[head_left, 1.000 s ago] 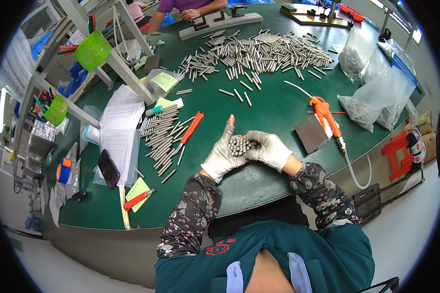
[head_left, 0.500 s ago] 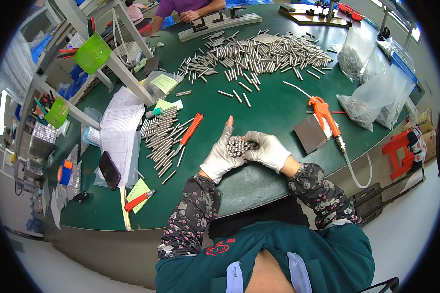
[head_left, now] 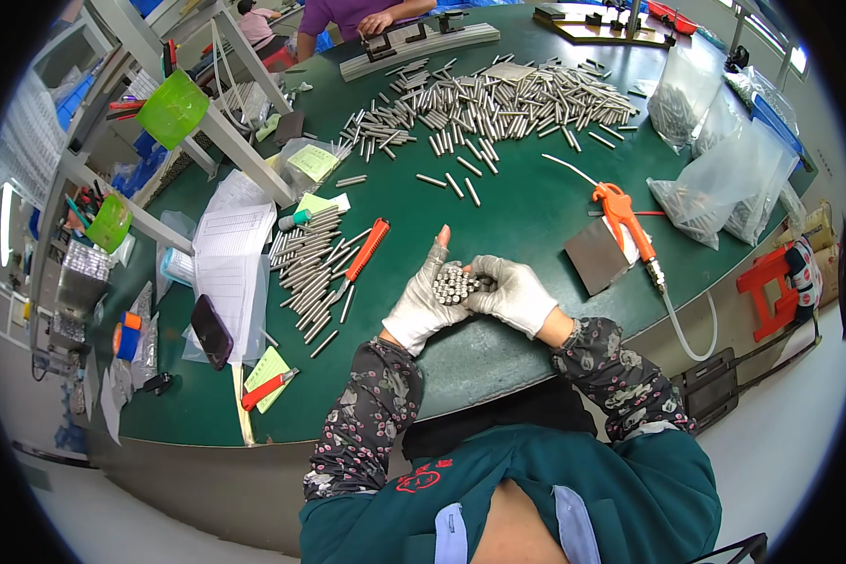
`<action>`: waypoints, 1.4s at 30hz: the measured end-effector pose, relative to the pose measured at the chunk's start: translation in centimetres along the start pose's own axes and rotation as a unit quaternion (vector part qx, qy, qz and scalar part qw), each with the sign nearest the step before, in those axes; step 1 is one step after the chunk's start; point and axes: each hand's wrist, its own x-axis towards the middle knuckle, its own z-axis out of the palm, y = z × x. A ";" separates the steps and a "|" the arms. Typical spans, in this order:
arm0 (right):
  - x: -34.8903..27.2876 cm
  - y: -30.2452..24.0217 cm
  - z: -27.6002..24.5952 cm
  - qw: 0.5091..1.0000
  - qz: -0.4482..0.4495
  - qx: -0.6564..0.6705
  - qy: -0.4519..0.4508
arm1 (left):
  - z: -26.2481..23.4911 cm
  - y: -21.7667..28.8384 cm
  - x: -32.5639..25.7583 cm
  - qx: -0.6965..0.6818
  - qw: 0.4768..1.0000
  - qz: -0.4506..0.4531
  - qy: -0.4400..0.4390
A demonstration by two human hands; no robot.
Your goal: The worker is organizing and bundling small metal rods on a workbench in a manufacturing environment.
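Since hardly anything has been shifted over the last second, the green tabletop [head_left: 526, 202] is left looking pretty much as it was, with the big pile of loose metal rods [head_left: 517, 105] untouched over on the far side. Just past it, at the long metal rail [head_left: 461, 40], a co-worker's hand [head_left: 377, 23] seems to have been moved a touch, but nothing up front is affected by that. A smaller batch of rods [head_left: 310, 263] is laid out off to the left. Closer in, the left hand [head_left: 415, 303] and the right hand [head_left: 517, 293], both gloved, are brought together around a packed bundle of rods [head_left: 451, 284], ends facing up, near the front edge. It's been kept in about the same spot, so the handling looks to be still going. As for fingers, the right ones are pinched against the bundle's right side; whether one rod or several are gripped can't be told. The left ones are mostly hidden, apparently curled around it, with the bare-tipped thumb stuck out straight.
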 end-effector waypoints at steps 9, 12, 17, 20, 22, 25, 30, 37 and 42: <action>-0.3 0.1 0.2 0.996 -0.031 -0.074 -0.026 | 0.2 -0.1 -0.2 -0.057 0.998 0.014 -0.025; -0.7 -0.8 0.1 0.995 -0.007 -0.087 -0.053 | 0.1 -0.5 -0.3 -0.010 0.998 0.051 -0.022; -1.0 -0.9 0.1 0.996 0.005 -0.056 -0.067 | 0.0 -0.1 -0.5 -0.014 0.999 0.028 -0.024; -1.1 -0.8 0.1 0.996 0.011 -0.049 -0.072 | 0.0 -0.1 -0.4 -0.019 0.999 0.029 -0.030; -1.1 -0.9 0.0 0.997 0.011 -0.043 -0.071 | 0.0 0.1 -0.4 -0.008 0.999 0.032 -0.031; -1.2 -1.2 0.0 0.995 -0.006 -0.065 -0.069 | -0.1 0.2 -0.6 -0.001 0.999 0.028 -0.029; -1.0 -0.1 0.0 0.998 -0.027 -0.023 -0.060 | 0.0 0.3 -0.5 -0.025 0.999 0.004 -0.028; -0.8 -2.5 -1.0 0.995 0.011 -0.091 -0.049 | 0.0 0.5 -0.5 0.021 0.999 0.020 -0.025; 0.6 -3.6 -1.7 0.937 -0.227 -0.264 0.028 | -0.1 0.3 -0.5 -0.046 0.998 -0.011 -0.045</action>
